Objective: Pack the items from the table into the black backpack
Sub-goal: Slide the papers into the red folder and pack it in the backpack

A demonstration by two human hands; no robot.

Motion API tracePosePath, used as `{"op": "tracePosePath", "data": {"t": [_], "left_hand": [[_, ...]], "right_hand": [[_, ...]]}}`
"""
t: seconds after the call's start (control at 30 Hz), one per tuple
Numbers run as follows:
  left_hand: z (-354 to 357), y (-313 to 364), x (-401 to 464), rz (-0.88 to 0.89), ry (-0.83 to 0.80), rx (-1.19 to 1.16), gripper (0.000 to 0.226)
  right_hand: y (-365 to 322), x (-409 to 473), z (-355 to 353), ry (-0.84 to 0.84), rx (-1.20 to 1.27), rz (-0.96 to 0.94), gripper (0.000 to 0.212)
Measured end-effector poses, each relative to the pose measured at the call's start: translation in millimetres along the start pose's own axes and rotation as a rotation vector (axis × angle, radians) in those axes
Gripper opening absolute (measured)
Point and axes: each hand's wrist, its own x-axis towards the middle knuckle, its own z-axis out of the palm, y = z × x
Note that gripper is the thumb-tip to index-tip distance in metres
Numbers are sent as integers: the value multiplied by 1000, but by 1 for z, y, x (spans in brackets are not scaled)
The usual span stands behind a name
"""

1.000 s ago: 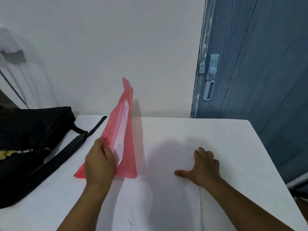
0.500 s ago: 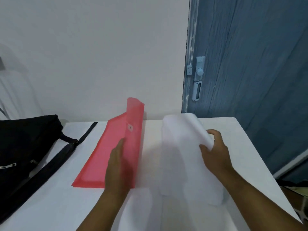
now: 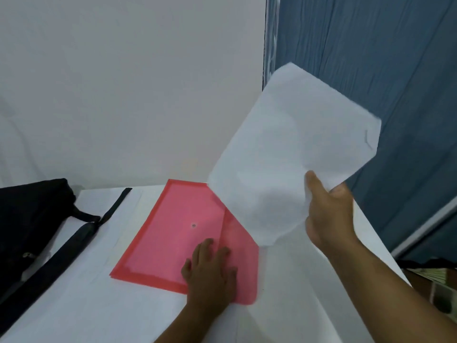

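Note:
A red plastic folder (image 3: 173, 231) lies flat on the white table (image 3: 86, 305), its flap folded open to the right. My left hand (image 3: 210, 268) rests flat on the folder near the flap's fold, fingers straight. My right hand (image 3: 329, 214) holds a white sheet of paper (image 3: 291, 154) by its lower right edge, lifted above the table's right side. The black backpack (image 3: 29, 224) lies at the table's left edge, with a strap (image 3: 81, 233) trailing toward the folder.
A white wall stands behind the table. A blue door (image 3: 371, 70) is at the right, close to the raised paper. Beyond the table's right edge, low down, some dark objects (image 3: 435, 280) show.
The red folder now lies flat with its flap open. My right hand has raised the white paper well above the table. My left hand has moved onto the flap's fold.

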Motion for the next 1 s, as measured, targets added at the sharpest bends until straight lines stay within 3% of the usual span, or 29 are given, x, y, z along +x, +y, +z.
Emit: {"op": "tracePosePath", "data": {"t": [0.13,0.23,0.33,0.43,0.7,1.0], "left_hand": [[13,-15,3,-107,55,-107,48],[50,-51,11,-174,-54,-190,55],[6,-26,4,-128,34,-318,41],[-18,-12,7,-66,158,-378,13],[-15,-17,4,-265,378,-640,17],[-20,-17,7,-254,443,-629,14]], "right_hand": [[54,-8,16,-111,210,476,24],[95,-21,17,-169,111,654,24],[118,-17,6,-87,58,600,27],[125,-8,-9,19,43,519,23],[137,-30,-15,81,-272,172,45],[141,-30,-16,115,-285,80,46]]}}
